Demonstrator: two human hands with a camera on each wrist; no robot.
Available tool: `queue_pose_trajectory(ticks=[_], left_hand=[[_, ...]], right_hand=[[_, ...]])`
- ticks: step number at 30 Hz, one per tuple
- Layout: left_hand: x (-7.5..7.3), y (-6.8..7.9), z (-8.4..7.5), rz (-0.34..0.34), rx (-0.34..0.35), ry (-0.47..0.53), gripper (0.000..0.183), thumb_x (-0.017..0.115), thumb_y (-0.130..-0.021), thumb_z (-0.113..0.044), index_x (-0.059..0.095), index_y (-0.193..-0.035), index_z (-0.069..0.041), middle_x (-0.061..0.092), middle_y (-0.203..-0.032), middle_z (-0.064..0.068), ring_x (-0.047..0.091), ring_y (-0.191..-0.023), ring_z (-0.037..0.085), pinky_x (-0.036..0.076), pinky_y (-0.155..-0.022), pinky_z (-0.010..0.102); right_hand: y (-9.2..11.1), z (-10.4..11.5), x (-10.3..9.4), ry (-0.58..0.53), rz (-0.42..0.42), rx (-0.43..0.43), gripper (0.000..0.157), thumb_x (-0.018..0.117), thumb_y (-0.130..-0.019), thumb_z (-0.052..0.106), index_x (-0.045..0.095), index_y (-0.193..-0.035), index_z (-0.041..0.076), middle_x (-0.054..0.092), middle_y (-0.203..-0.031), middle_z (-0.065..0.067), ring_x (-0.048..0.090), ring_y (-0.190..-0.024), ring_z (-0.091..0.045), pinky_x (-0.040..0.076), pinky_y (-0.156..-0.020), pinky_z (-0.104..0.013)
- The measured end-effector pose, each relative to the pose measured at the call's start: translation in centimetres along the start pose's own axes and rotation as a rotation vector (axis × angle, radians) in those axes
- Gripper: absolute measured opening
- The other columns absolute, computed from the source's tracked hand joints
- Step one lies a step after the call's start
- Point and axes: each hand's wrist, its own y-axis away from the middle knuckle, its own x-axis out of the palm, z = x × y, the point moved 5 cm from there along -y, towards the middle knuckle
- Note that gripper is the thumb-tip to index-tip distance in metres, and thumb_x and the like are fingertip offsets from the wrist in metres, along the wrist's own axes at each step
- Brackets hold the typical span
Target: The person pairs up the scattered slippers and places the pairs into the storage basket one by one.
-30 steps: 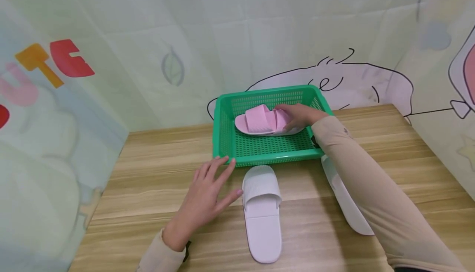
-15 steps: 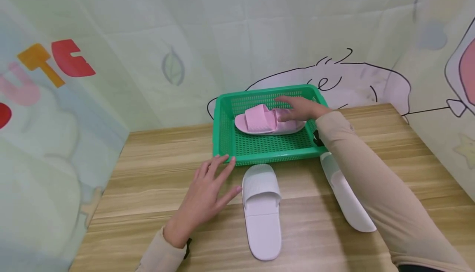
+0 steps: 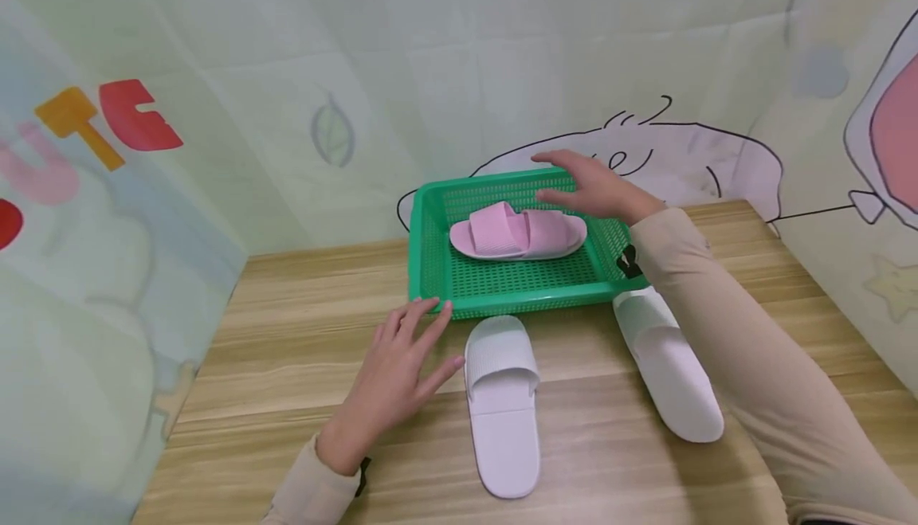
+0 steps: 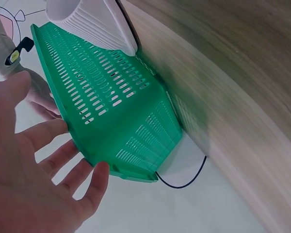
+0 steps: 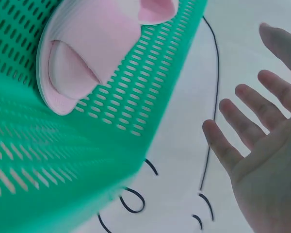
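Note:
Two pink slide slippers lie in a green plastic basket (image 3: 531, 299) at the back of the table; the left pink slipper (image 3: 495, 230) and the right pink slipper (image 3: 552, 232) overlap at the middle. My right hand (image 3: 598, 188), fingers spread, hovers over the basket's back right part and holds nothing. In the right wrist view its palm and fingers show apart from the basket. My left hand (image 3: 390, 378) has its fingers extended, with the fingertips at the basket's front left corner. In the left wrist view those fingertips sit right at the basket rim (image 4: 82, 150).
A white slipper (image 3: 505, 437) lies in front of the basket, just right of my left hand. Another white slipper (image 3: 677, 381) lies near the basket's front right corner, beside my right forearm. Behind the wood-grain table (image 3: 301, 334) hangs a printed cloth (image 3: 237, 150).
My right hand has let go of the right pink slipper and risen up and to the right, away from it. The left hand has stayed at the basket corner.

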Motion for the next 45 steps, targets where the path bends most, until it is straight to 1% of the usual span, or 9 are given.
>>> queue_pose_trajectory(ticks=[3,8,13,16,18,23,31,39,45], left_hand=[[0.0,0.0,0.0,-0.003,-0.002,-0.003,0.070,0.073,-0.099,-0.043,0.053,-0.156,-0.007,0.048,-0.157,0.018,0.045,-0.140,0.044,0.046,-0.107,0.062],[0.0,-0.1,0.1,-0.007,-0.014,0.002,0.070,0.074,-0.099,-0.042,0.054,-0.155,-0.007,0.048,-0.156,0.017,0.045,-0.139,0.042,0.045,-0.108,0.063],[0.1,-0.2,-0.1,-0.010,-0.019,0.010,0.069,0.074,-0.099,-0.042,0.054,-0.155,-0.007,0.048,-0.156,0.017,0.045,-0.140,0.042,0.043,-0.110,0.063],[0.1,-0.2,-0.1,-0.016,-0.020,0.005,0.068,0.074,-0.099,-0.041,0.054,-0.155,-0.007,0.048,-0.156,0.017,0.045,-0.140,0.042,0.043,-0.110,0.062],[0.2,-0.1,-0.1,-0.022,-0.020,0.002,0.068,0.074,-0.099,-0.041,0.055,-0.155,-0.007,0.048,-0.156,0.017,0.045,-0.139,0.042,0.043,-0.111,0.063],[0.2,-0.1,-0.1,-0.033,-0.010,0.000,0.068,0.074,-0.099,-0.041,0.055,-0.154,-0.007,0.049,-0.155,0.018,0.046,-0.138,0.042,0.043,-0.110,0.062],[0.2,-0.2,-0.2,-0.046,-0.001,-0.008,0.068,0.076,-0.098,-0.039,0.056,-0.153,-0.006,0.049,-0.153,0.018,0.048,-0.135,0.041,0.045,-0.108,0.061],[0.1,-0.3,-0.3,-0.060,0.010,-0.022,0.067,0.077,-0.097,-0.037,0.056,-0.153,-0.005,0.050,-0.152,0.018,0.049,-0.131,0.041,0.046,-0.107,0.059],[0.2,-0.3,-0.4,-0.060,0.012,-0.030,0.067,0.076,-0.097,-0.038,0.057,-0.152,-0.005,0.050,-0.151,0.018,0.049,-0.131,0.041,0.046,-0.107,0.059]], right_hand=[[0.7,0.3,-0.5,0.023,-0.020,-0.007,0.068,0.065,-0.105,0.035,0.039,-0.164,0.011,0.038,-0.168,-0.015,0.032,-0.157,-0.039,0.027,-0.126,-0.060],[1.8,0.9,-0.9,0.049,-0.038,-0.049,0.065,0.066,-0.105,0.032,0.042,-0.161,0.008,0.042,-0.166,-0.015,0.035,-0.155,-0.038,0.027,-0.126,-0.059],[3.0,0.9,-1.0,0.097,-0.071,-0.055,0.065,0.066,-0.105,0.039,0.047,-0.158,0.007,0.047,-0.162,-0.016,0.039,-0.153,-0.037,0.030,-0.125,-0.058],[3.8,1.1,-1.0,0.143,-0.111,-0.062,0.062,0.062,-0.106,0.043,0.050,-0.155,0.006,0.050,-0.159,-0.017,0.043,-0.150,-0.039,0.032,-0.124,-0.059],[4.5,1.2,-0.9,0.169,-0.131,-0.065,0.060,0.059,-0.108,0.043,0.052,-0.154,0.005,0.052,-0.157,-0.019,0.045,-0.147,-0.042,0.031,-0.123,-0.061],[6.8,1.5,-0.7,0.207,-0.147,-0.044,0.058,0.057,-0.109,0.041,0.053,-0.154,0.004,0.052,-0.157,-0.021,0.046,-0.146,-0.045,0.029,-0.122,-0.065],[10.5,1.2,0.0,0.207,-0.146,0.014,0.059,0.059,-0.108,0.041,0.052,-0.156,0.007,0.045,-0.163,-0.021,0.039,-0.151,-0.047,0.029,-0.122,-0.068],[13.2,1.4,1.0,0.235,-0.151,-0.026,0.057,0.062,-0.107,0.039,0.054,-0.154,0.006,0.051,-0.159,-0.021,0.045,-0.146,-0.047,0.033,-0.119,-0.067],[15.1,1.4,2.5,0.252,-0.132,-0.021,0.059,0.064,-0.106,0.040,0.054,-0.155,0.008,0.051,-0.159,-0.020,0.046,-0.146,-0.045,0.031,-0.119,-0.067]])
